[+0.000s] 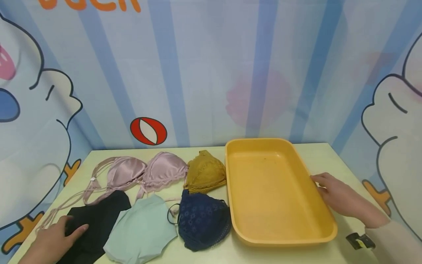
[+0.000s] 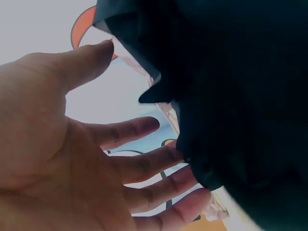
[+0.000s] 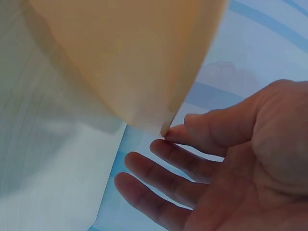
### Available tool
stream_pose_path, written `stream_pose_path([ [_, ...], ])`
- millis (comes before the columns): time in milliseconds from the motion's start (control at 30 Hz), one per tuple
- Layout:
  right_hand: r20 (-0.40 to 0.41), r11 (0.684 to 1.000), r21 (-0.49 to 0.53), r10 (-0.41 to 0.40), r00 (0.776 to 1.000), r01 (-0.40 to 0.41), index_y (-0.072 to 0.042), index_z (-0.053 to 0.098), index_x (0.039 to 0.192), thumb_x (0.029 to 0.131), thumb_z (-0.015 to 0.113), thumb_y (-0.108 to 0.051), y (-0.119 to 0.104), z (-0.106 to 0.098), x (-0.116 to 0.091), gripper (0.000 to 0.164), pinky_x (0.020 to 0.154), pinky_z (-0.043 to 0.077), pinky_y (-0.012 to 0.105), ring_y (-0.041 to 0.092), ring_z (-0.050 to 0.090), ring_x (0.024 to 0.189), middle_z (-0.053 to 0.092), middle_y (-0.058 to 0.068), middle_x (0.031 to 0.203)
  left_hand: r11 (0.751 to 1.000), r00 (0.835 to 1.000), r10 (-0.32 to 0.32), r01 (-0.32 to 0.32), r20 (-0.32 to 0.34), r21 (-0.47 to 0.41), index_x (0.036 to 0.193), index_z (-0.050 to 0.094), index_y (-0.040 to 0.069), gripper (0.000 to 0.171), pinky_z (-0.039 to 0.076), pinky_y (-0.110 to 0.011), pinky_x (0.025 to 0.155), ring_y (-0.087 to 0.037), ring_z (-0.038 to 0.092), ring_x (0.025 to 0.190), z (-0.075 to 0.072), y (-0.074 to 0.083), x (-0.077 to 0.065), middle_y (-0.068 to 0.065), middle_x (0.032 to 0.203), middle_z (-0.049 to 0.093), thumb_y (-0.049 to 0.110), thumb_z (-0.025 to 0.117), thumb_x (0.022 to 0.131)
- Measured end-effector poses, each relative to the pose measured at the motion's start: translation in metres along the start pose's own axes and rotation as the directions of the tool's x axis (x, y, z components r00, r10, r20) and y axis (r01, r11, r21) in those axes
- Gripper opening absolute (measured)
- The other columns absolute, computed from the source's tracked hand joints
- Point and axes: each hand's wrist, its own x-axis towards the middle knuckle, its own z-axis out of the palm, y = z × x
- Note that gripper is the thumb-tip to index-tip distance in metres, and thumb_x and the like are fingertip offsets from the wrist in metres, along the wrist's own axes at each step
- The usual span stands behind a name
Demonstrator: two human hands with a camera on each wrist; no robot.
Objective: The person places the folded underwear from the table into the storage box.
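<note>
My left hand [image 1: 52,238] is at the left edge of a folded black garment [image 1: 99,220], thumb and fingers spread apart. In the left wrist view its fingertips meet the dark cloth [image 2: 240,106] without closing round it. My right hand [image 1: 339,196] is beside the right side of a yellow plastic tray [image 1: 280,242], fingers loosely extended. In the right wrist view the index fingertip touches the tray's rim [image 3: 192,67]. A pale mint garment [image 1: 141,227] lies right of the black one, then a navy lace bra [image 1: 204,220] close to the tray.
Behind them lie a pink satin bra [image 1: 165,168] with loose straps and a mustard lace bra [image 1: 204,170] by the tray's left side. A printed blue-striped cloth backdrop [image 1: 211,73] surrounds the pale table [image 1: 316,148] at the back and sides.
</note>
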Motion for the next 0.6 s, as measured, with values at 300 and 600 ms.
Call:
stream_pose_path([
  [300,0.017,1.000,0.018,0.015,1.000,-0.015,0.015,0.042,0.132,0.097,0.047,-0.002,0.002,0.000,-0.001,0.040,0.084,0.043,0.056,0.051,0.046,0.112,0.044,0.029,0.126,0.998,0.998,0.062,-0.061,0.005,-0.009,0.117,0.036,-0.025,0.102,0.045,-0.057,0.073,-0.053,0.054,0.086,0.000,0.011,0.003,-0.042,0.099,0.051,0.068,0.054,0.081],
  [600,0.014,1.000,0.004,0.012,1.000,-0.012,0.014,0.042,0.133,0.098,0.048,-0.006,0.004,0.002,-0.001,0.041,0.082,0.046,0.053,0.048,0.048,0.111,0.044,0.028,0.126,0.989,0.989,0.144,-0.145,-0.038,-0.018,0.119,0.037,-0.021,0.087,0.046,-0.055,0.072,-0.053,0.055,0.088,0.004,0.016,0.013,-0.040,0.099,0.053,0.052,0.065,0.084],
])
